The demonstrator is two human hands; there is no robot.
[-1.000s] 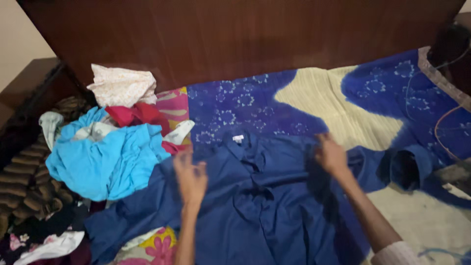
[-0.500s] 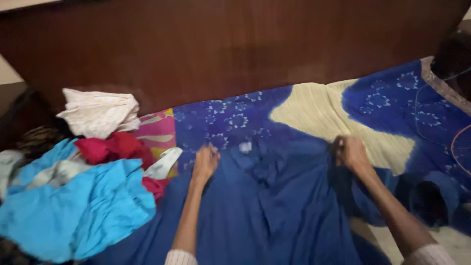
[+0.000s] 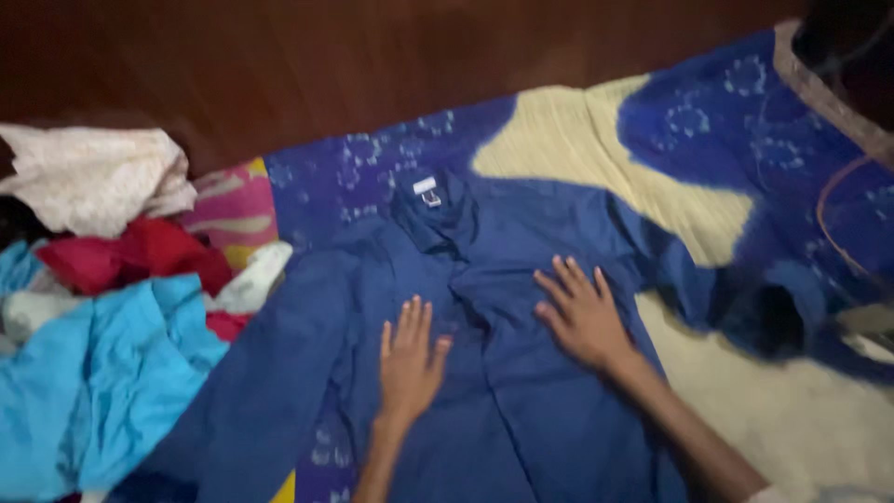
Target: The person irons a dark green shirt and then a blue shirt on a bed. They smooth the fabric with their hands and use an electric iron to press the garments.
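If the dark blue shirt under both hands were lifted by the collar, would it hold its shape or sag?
The blue shirt would probably sag: it lies flat and creased under the left hand and right hand, so the cloth looks thin and floppy. It seems light for its spread. Pushed, it would likely bunch on the patterned bedsheet rather than slide whole.

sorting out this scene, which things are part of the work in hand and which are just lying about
In hand:
- blue shirt, spread flat
- left hand and right hand, both palm-down on it

Lying about:
- light blue garment
- red cloth
- white cloth
- patterned bedsheet
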